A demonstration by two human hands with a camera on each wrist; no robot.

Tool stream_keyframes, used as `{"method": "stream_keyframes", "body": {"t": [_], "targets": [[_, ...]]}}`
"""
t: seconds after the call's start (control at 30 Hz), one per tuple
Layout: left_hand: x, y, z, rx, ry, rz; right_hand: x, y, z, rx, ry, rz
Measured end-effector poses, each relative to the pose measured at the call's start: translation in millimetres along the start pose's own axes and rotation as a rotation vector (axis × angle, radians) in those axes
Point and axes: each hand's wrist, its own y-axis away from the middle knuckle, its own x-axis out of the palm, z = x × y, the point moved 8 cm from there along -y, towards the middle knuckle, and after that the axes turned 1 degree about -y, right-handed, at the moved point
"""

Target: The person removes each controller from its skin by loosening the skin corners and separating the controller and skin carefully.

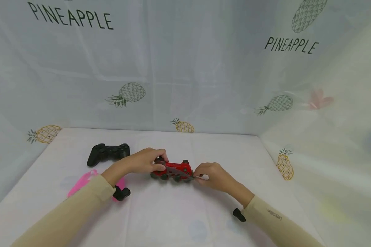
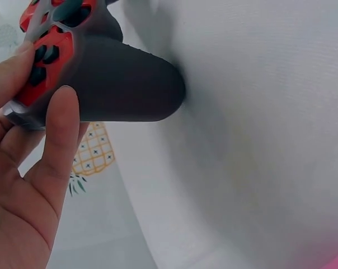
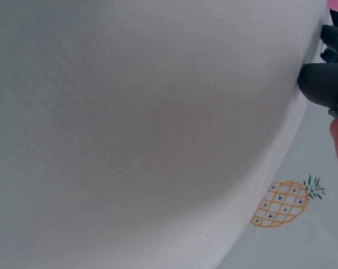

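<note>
Left hand: my left hand (image 1: 144, 160) grasps the left end of the red-and-black game controller (image 1: 180, 167), thumb on its buttoned face, fingers behind.
Right hand: my right hand (image 1: 214, 175) pinches at its right edge, fingers curled.
Controller: between my two hands, near the desk's (image 1: 160, 219) middle; whether it touches the surface I can't tell.
Sleeves: my beige sleeves (image 1: 75, 209) reach in from both lower corners, wrists angled inward.
Desk: white; a black controller (image 1: 108, 153) lies beyond my left wrist, a pink item (image 1: 82, 182) partly under that forearm, a small black piece (image 1: 238, 214) beside my right cuff.
Backdrop: pale sheeting (image 1: 204, 79) printed with pineapples and "PINEAPPLE".
</note>
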Motion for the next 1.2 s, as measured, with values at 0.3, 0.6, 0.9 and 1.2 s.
{"method": "stream_keyframes", "body": {"t": [0.3, 0.6, 0.9, 1.2], "targets": [[2.3, 6.5, -0.3, 0.001, 0.013, -0.042, -14.2, -7.8, -0.3, 0.097, -0.091, -0.112], [7.2, 18.7, -19.4, 0.088, -0.005, -0.121, -6.0, -31.7, 17.4, 0.199, -0.148, -0.064], [15.8, 25.9, -35.0, 0.087, 0.012, -0.128, 9.0, -36.9, 17.9, 0.234, -0.179, 0.041], [19.0, 32.1, -30.8, 0.052, 0.026, -0.119, 17.8, -37.7, 25.9, 0.160, -0.222, 0.112]]}}
